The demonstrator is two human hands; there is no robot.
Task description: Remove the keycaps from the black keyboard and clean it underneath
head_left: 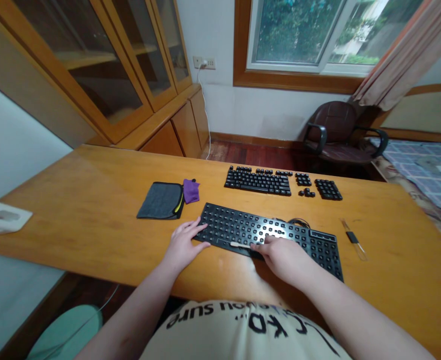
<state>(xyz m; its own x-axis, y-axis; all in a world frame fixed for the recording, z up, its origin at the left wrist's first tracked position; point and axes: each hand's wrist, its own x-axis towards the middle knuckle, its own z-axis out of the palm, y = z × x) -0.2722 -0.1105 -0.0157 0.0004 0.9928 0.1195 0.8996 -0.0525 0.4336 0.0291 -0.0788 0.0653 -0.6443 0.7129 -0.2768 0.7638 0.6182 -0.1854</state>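
A black keyboard base (pixel 235 222) with its keycaps off lies slantwise on the desk in front of me. My left hand (pixel 182 245) rests at its left end, fingers spread over the edge and thumb by the front corner. In my right hand (pixel 286 257) is a slim white-headed brush (pixel 239 245), pinched with its head pointing left and lying at the front edge of the base. The hand covers part of the base, and most of the brush handle is hidden. Loose black keycaps (pixel 260 181) lie behind the base, laid out in keyboard order.
A grey pouch (pixel 160 200) and a purple cloth (pixel 191 191) lie left of the base. On the right is a wire keycap puller (pixel 351 237). A coiled black cable (pixel 299 222) sits behind the base. A white object (pixel 2 216) stands at the desk's left end.
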